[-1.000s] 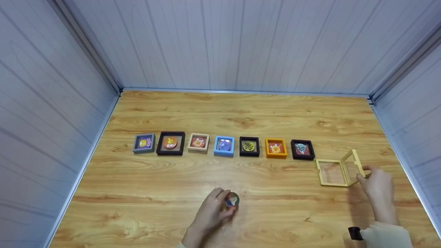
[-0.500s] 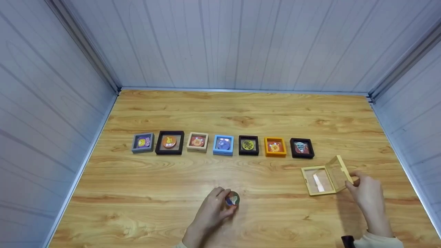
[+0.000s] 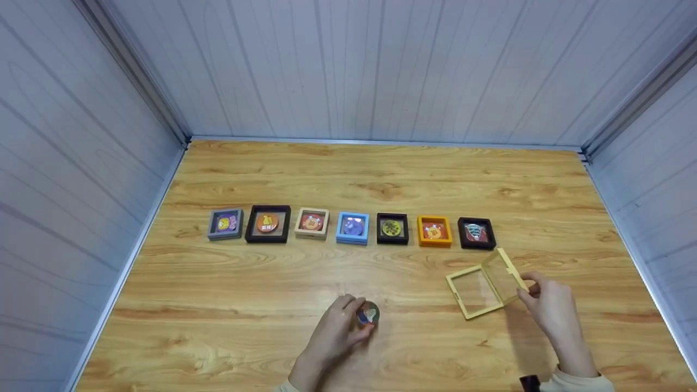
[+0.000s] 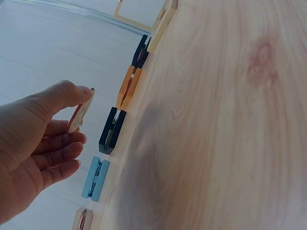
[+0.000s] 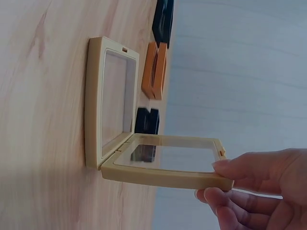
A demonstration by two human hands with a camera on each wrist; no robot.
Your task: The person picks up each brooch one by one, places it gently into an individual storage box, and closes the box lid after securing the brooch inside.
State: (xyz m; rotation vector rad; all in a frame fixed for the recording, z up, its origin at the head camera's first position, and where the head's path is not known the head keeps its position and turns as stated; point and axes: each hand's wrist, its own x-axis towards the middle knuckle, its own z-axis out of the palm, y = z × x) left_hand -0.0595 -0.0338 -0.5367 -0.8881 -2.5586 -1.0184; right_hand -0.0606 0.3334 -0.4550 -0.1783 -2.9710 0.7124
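Note:
My left hand (image 3: 333, 333) pinches a round badge (image 3: 368, 313) between thumb and fingers, its patterned face up in the head view. The left wrist view shows the badge (image 4: 79, 114) edge-on, held above the wooden table. On the right, my right hand (image 3: 552, 305) grips one half of a hinged pale yellow display frame (image 3: 483, 314) by its edge. That frame stands unfolded at the hinge, with clear film in both halves and nothing between them. In the right wrist view, thumb and fingers clasp the raised half (image 5: 163, 177), while the other half (image 5: 93, 105) lies down toward the table.
Behind the hands runs a row of several small closed frames with round badges, from a grey frame (image 3: 226, 224) at left past a light blue frame (image 3: 353, 228) and an orange frame (image 3: 434, 231) to a black frame (image 3: 477, 233). Panel walls (image 3: 354, 71) enclose the table.
My right hand has drawn the unfolded yellow frame leftward and toward me, turning it somewhat. The left hand with the badge has stayed almost still.

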